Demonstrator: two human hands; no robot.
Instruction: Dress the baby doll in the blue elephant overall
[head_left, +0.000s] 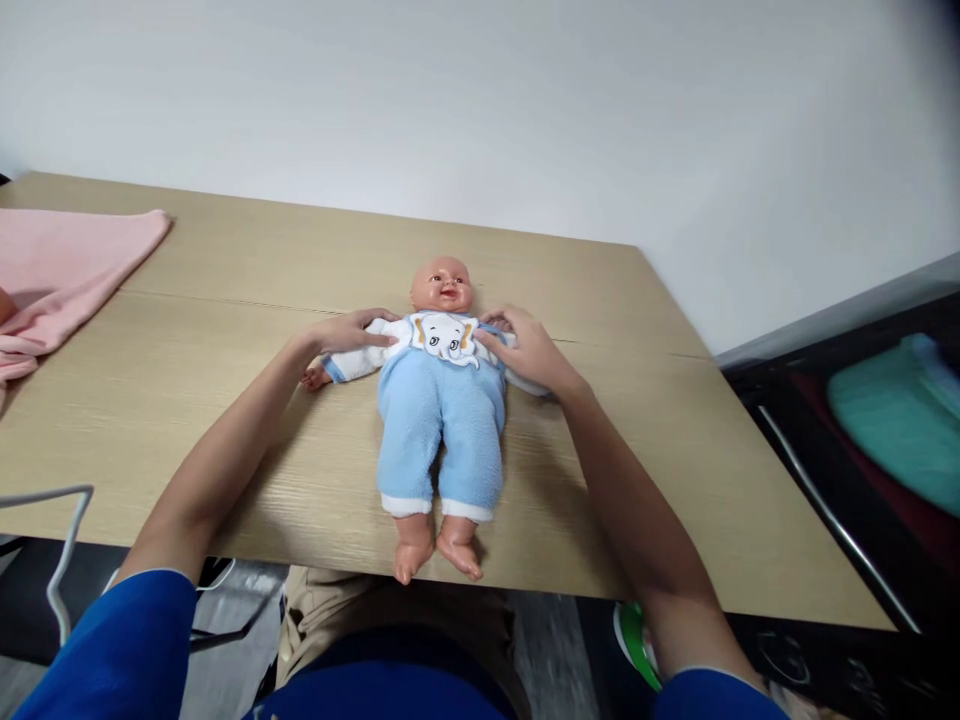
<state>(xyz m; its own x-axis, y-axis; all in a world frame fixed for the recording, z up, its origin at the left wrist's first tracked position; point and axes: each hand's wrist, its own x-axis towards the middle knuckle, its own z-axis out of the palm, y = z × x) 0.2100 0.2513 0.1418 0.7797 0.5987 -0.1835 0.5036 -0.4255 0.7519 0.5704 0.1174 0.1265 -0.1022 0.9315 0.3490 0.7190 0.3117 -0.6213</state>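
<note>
A baby doll [442,420] lies on its back on the table, head toward the wall and bare feet at the front edge. Its outfit has light-blue trousers and a white top with an elephant face [448,338]. My left hand [352,332] is closed round the white sleeve near one shoulder, thumb on the chest. Round the other shoulder curls my right hand [521,345], its thumb against the chest beside the elephant face. The doll's arm under my right hand is mostly hidden; its other arm stretches out past my left hand.
The wooden table [247,255] stands against a white wall. A pink cloth [82,250] lies at its far left. Beyond the right edge is a teal item [900,420] on something dark. A chair with a pale armrest [67,530] stands at the lower left.
</note>
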